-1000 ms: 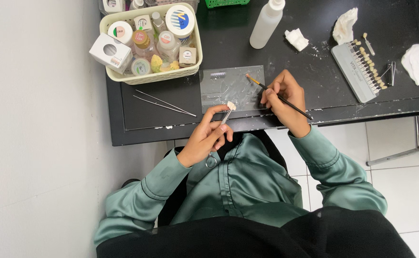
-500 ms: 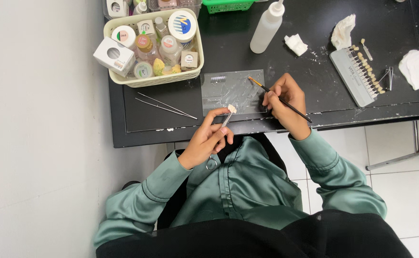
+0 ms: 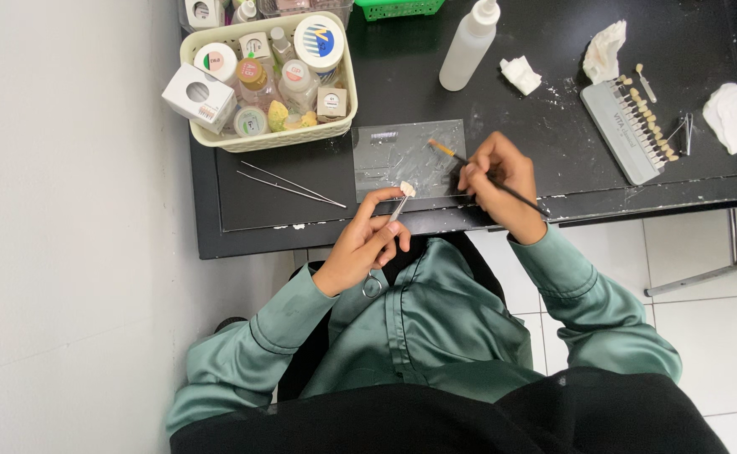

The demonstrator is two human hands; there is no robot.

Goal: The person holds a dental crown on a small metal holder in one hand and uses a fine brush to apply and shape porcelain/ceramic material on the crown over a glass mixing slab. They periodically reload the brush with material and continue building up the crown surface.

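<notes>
Left hand (image 3: 360, 244) pinched a clamp (image 3: 392, 217) holding a tiny tooth (image 3: 407, 188) mid-frame over the glass slab (image 3: 385, 155); right hand (image 3: 496, 172) gripped the brush (image 3: 469, 161). Tooth looked light, brittle, best held by clamp.

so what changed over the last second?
Little. The right hand slid its brush slightly left over the glass slab. The left hand holds the clamped tooth piece as before. Nothing was picked up or let go; basket and tweezers unmoved.

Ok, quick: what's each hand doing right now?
Left hand: closed on a metal clamp holding a small tooth-coloured piece.
Right hand: closed on a thin brush.
</notes>
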